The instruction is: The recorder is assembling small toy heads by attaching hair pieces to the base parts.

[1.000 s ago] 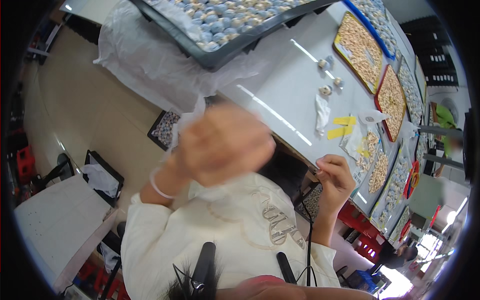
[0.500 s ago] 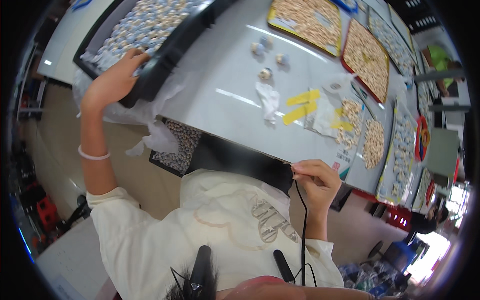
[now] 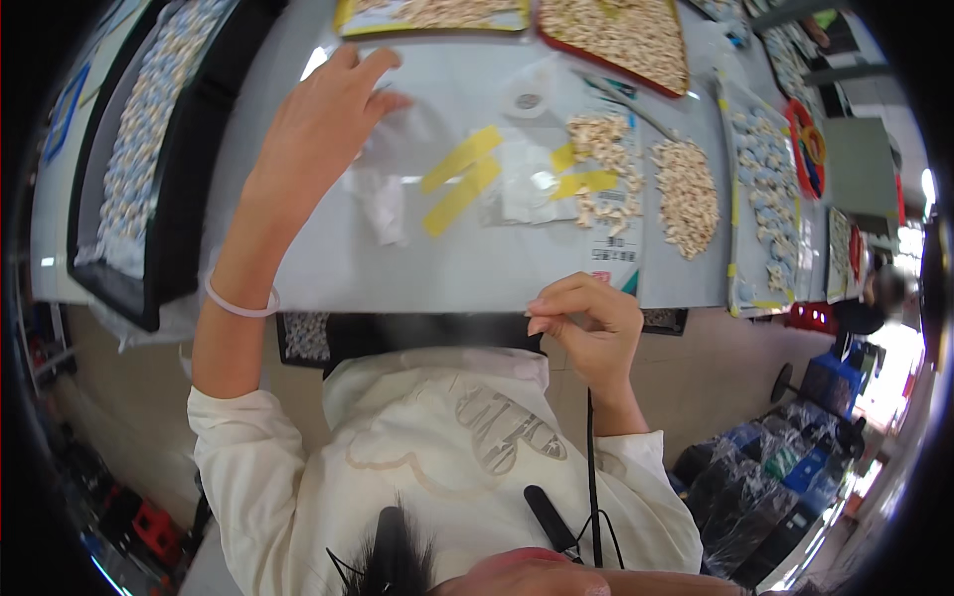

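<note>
My left hand [image 3: 316,139] reaches over the table's far left part, fingers apart, with nothing visible between them. Below it lies a crumpled white tissue [image 3: 386,204]. Small round blue-and-cream pieces that lay in this area are hidden or blurred behind the hand. At the table's near edge, my right hand [image 3: 593,323] is closed in a pinch; what is between its fingertips is too small to make out. Yellow tape strips [image 3: 462,189] and a white sheet [image 3: 530,184] lie between the hands. Small pale pieces form a loose heap [image 3: 686,204] to the right.
At left stands a long black bin [image 3: 194,164] full of blue-and-cream pieces. A red-rimmed tray [image 3: 626,50] and a yellow-rimmed tray [image 3: 427,27] hold pale pieces at the back. Another tray [image 3: 733,233] stands right. Scissors [image 3: 626,102] and a tape roll [image 3: 527,99] lie nearby.
My left hand has left the black bin and moved right over the table. The view has turned. My right hand stays pinched near the table edge.
</note>
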A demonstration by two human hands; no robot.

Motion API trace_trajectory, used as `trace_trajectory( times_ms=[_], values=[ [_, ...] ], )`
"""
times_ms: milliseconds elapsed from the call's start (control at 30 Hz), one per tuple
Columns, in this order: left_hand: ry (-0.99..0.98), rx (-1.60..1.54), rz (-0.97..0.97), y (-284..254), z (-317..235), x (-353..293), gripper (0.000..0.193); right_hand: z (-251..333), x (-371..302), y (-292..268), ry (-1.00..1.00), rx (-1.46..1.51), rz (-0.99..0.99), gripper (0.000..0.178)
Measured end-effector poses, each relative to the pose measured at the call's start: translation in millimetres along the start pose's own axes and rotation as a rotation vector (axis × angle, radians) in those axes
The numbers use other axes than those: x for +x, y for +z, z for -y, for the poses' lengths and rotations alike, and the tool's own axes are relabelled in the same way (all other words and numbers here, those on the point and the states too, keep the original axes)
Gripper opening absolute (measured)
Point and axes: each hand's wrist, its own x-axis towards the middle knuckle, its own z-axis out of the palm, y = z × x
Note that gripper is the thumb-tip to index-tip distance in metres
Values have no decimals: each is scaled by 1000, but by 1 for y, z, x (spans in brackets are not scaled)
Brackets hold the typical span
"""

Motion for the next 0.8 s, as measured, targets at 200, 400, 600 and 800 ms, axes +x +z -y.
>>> trace_trajectory(
  times_ms=[200, 400, 600, 800],
  values=[
    [-317, 12, 329, 3, -7, 31, 23, -4, -1, -30, 25, -124, -98, 16],
    [-245, 2, 215, -20, -34, -1, 12, 5, 3, -47, 122, -103, -221, 14],
    [-262, -1193, 157, 1, -55, -67, 20, 6, 26, -58, 159, -40, -282, 12],
    [-321, -1762, 79, 55, -64, -90, 32, 13, 66, -55, 81, -192, -279, 9]
  ],
)
